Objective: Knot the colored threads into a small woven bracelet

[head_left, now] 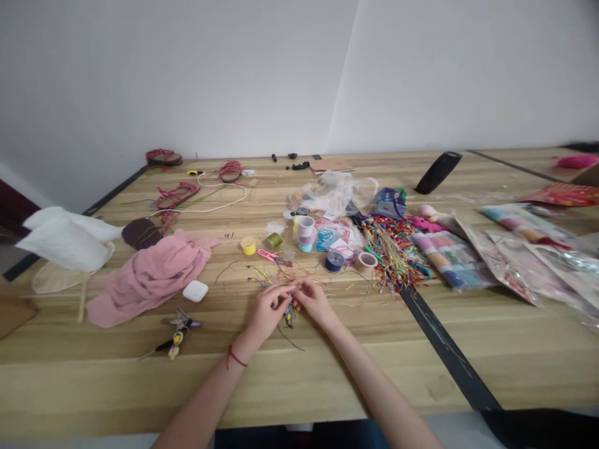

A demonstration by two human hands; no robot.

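The left hand (266,313) and right hand (314,300) meet at six o'clock on the table (374,374), pinching what looks like a small bunch of coloured cords (289,315), pink thread snips (267,255) just beyond.

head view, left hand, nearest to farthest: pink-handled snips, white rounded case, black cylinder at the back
1. pink-handled snips, just ahead of the left hand
2. white rounded case, off to that hand's left
3. black cylinder, far back on the right
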